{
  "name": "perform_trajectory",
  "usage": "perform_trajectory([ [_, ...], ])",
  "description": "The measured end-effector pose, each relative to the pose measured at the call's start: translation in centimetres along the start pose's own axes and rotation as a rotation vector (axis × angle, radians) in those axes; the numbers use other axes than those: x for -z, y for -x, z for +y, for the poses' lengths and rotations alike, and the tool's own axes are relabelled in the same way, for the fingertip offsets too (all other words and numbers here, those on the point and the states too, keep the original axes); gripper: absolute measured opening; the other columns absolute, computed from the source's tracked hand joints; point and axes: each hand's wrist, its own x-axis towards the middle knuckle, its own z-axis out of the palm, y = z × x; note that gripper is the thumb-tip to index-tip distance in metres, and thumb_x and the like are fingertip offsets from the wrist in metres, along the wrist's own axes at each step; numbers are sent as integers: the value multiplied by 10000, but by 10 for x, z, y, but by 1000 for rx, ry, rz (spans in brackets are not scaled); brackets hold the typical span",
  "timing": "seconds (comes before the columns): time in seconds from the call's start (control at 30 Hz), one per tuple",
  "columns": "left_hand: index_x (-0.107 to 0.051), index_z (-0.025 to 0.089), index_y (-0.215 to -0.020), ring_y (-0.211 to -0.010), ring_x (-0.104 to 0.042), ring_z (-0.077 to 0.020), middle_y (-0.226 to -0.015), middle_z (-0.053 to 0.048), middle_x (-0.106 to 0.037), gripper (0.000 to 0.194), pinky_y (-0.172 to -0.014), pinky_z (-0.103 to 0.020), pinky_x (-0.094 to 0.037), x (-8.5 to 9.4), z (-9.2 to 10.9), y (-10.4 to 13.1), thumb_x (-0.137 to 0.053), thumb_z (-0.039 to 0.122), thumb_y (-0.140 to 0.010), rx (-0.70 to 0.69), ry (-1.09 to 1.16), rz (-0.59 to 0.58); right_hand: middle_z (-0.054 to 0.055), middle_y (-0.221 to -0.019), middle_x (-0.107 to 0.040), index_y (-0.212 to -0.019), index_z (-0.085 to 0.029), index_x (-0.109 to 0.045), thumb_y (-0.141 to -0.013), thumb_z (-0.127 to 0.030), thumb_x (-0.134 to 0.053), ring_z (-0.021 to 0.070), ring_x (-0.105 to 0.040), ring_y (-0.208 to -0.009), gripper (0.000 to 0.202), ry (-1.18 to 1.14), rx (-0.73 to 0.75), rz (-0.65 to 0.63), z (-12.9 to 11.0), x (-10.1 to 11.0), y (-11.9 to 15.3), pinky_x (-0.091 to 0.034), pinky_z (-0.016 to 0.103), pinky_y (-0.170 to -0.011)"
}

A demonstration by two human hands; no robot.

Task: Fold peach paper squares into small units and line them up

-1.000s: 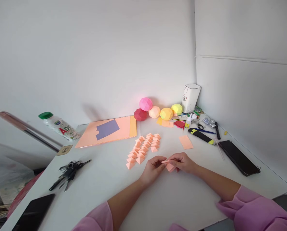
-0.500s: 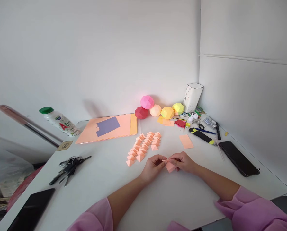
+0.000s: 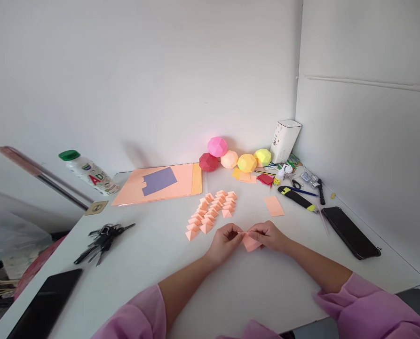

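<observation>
Both hands pinch one small piece of peach paper [image 3: 251, 243], partly folded, just above the table. My left hand [image 3: 225, 242] grips its left corner between thumb and forefinger. On the other side, my right hand [image 3: 269, 235] presses the top edge with the thumb, the fingers closed behind it. Beyond my left hand stand rows of small folded peach paper pieces [image 3: 211, 212]. A flat peach paper rectangle [image 3: 274, 206] lies beyond my right hand.
Faceted paper balls [image 3: 229, 159] line the wall. A utility knife [image 3: 297, 198], a glue bottle [image 3: 278, 177] and a phone [image 3: 351, 233] lie to the right. Leftward are peach sheets [image 3: 132, 188], keys [image 3: 104, 240], a black tablet or phone [image 3: 45, 306] and a bottle [image 3: 90, 174].
The upper fold of the held paper now looks pressed flatter between the fingers. Both hands stay in nearly the same place, and the view has shifted slightly.
</observation>
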Motion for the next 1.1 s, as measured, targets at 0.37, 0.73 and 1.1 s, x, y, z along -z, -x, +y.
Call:
perform_trajectory([
  [0.37, -533, 176, -711, -631, -514, -122, -669, 4, -549, 184, -606, -241, -423, 1, 12, 3, -577, 347, -760, 37, 89, 109, -3, -619, -516, -754, -137, -645, -807, -472, -571, 108, -497, -509, 348, -71, -63, 22, 5, 2, 0, -454, 225, -445],
  [0.73, -539, 167, -708, -592, -491, -114, -652, 3, -547, 237, -524, -220, -381, -4, 2, -2, -569, 390, -782, 28, -27, 11, -8, -605, -544, -809, -136, -648, -805, -427, -597, 97, -500, -511, 296, -102, -45, 1, 1, 0, 1, -445, 207, -456],
  [1.1, -490, 176, -684, -545, -491, -101, -583, 30, -514, 243, -512, -212, -371, -5, 4, -4, -592, 384, -756, 57, 89, 66, -13, -543, -559, -761, -137, -612, -802, -450, -593, 90, -505, -458, 316, -128, -41, 53, 6, 2, -1, -393, 201, -434],
])
